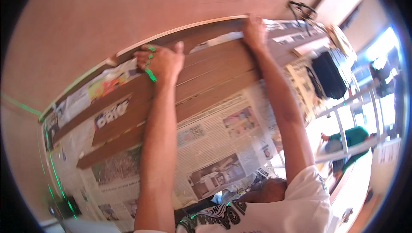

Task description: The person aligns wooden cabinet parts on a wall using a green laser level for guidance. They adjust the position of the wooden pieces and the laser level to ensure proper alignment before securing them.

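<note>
A long, thin wooden strip (184,26) with a pale upper edge and a dark face runs along the wall. My right hand (255,32) is closed round its right end, fingers over the edge. Toward its left end, my left hand (163,63) curls its fingers over the strip, with the thumb sticking out to the right. Bright green light falls in pieces across the left fingers. Below both hands, several brown planks (214,71) lie side by side on newspaper (219,136), slightly smeared by motion.
A reddish-brown wall (141,5) rises behind the planks. Black cable or tubing (302,12) lies at the far right, with a dark cloth or bag (328,75) nearer. White railings (343,130) stand to the right; beyond them is a person in green (355,136). Green light lines cross the left side.
</note>
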Available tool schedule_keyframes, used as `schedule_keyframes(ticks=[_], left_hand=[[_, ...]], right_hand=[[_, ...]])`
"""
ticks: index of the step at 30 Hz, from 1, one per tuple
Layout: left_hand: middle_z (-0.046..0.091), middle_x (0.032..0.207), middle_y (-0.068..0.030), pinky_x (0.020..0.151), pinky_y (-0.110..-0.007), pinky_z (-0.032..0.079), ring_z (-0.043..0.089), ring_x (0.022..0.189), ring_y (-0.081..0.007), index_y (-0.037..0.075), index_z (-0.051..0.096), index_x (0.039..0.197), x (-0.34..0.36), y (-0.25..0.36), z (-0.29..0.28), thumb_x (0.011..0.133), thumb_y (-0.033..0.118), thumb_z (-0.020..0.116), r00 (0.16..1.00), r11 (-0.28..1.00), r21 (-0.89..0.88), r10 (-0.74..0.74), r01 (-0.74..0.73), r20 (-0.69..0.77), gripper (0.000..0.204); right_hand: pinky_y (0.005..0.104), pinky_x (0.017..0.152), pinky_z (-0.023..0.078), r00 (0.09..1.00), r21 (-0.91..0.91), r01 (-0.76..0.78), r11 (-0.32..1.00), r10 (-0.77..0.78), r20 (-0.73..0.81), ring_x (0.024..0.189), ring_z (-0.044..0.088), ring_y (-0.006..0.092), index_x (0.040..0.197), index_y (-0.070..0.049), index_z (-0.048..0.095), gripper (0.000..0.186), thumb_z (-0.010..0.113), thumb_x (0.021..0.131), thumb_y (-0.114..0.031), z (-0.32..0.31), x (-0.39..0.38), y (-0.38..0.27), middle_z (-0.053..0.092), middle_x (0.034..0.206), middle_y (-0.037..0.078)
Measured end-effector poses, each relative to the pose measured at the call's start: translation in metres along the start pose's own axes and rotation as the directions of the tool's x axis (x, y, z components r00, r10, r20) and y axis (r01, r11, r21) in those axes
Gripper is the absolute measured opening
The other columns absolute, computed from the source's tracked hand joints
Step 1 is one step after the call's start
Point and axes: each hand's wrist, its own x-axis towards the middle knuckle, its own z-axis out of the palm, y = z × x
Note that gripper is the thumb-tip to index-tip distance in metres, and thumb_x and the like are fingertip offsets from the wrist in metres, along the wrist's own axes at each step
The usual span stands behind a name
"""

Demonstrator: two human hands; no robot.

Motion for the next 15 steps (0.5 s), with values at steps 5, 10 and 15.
schedule_keyframes(ticks=[5,10,15], left_hand=[[0.034,0.152,-0.0501,0.123,-0.064,0.022,0.035,0.145,-0.0614,-0.015,0.033,0.155,-0.011,0.012,-0.004,0.096,0.072,0.053,0.994,0.993,0.055,0.108,-0.107,-0.011,0.107],[0.046,0.145,-0.0479,0.119,-0.065,0.029,0.045,0.138,-0.0615,-0.007,0.043,0.154,-0.018,0.003,-0.004,0.097,0.068,0.054,0.979,0.980,0.070,0.190,-0.185,-0.074,0.095],[0.043,0.146,-0.0491,0.120,-0.067,0.024,0.038,0.142,-0.0641,-0.006,0.030,0.160,-0.022,0.013,-0.004,0.097,0.068,0.055,0.981,0.983,-0.012,0.181,-0.182,-0.067,0.101]], right_hand=[[0.0601,0.064,0.049,0.996,0.618,0.071,0.783,-0.093,0.004,0.074,0.067,0.0454,0.105,-0.008,0.052,0.018,0.058,0.103,-0.025,-0.046,-0.012,-0.069,0.068,0.077,0.022],[0.0586,0.078,0.053,0.952,0.693,-0.056,0.719,-0.171,0.254,0.093,0.070,0.0481,0.103,-0.002,0.063,0.037,0.063,0.102,-0.039,-0.069,-0.013,-0.116,0.072,0.093,0.028],[0.0343,0.067,0.049,0.817,0.825,-0.365,0.431,-0.276,0.506,0.075,0.058,0.0116,0.096,0.000,0.074,0.029,0.071,0.096,-0.029,-0.066,-0.006,-0.073,0.065,0.080,0.005]])
